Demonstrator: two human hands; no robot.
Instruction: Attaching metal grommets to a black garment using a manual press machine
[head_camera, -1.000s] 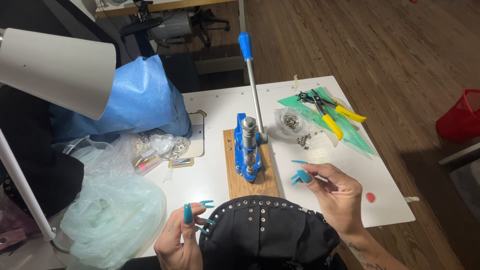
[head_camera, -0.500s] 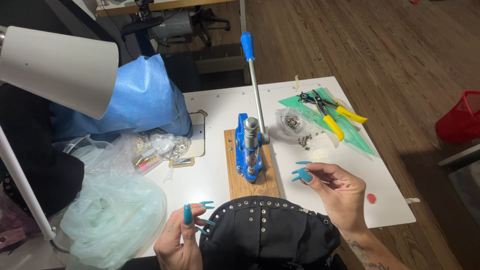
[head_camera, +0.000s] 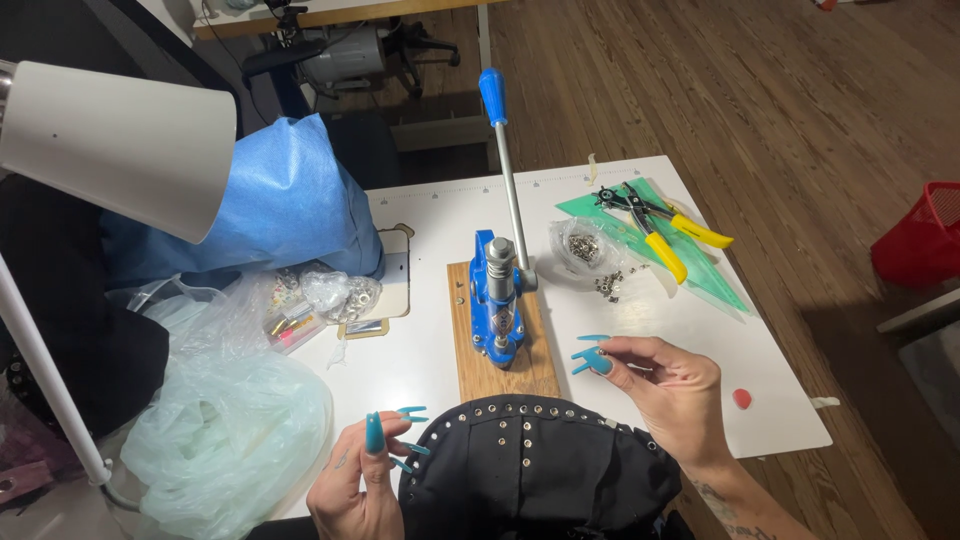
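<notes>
Head view: your left hand (head_camera: 362, 480) pinched the edge of the black studded garment (head_camera: 530, 465) (long teal nails). Your right hand (head_camera: 665, 385) hovered just right of it, fingertips pressed together, contents too small to tell. Blue hand press (head_camera: 497, 300) stood just beyond both hands.

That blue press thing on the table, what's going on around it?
A person sits at a white table with a black studded garment in front of them. Their left hand pinches its edge, while their right hand hovers just right of the blue hand press, fingertips together as if pinching something too small to make out. The press stands on a wooden board, its handle raised. Yellow-handled pliers and a small bag of metal studs lie behind.
</notes>
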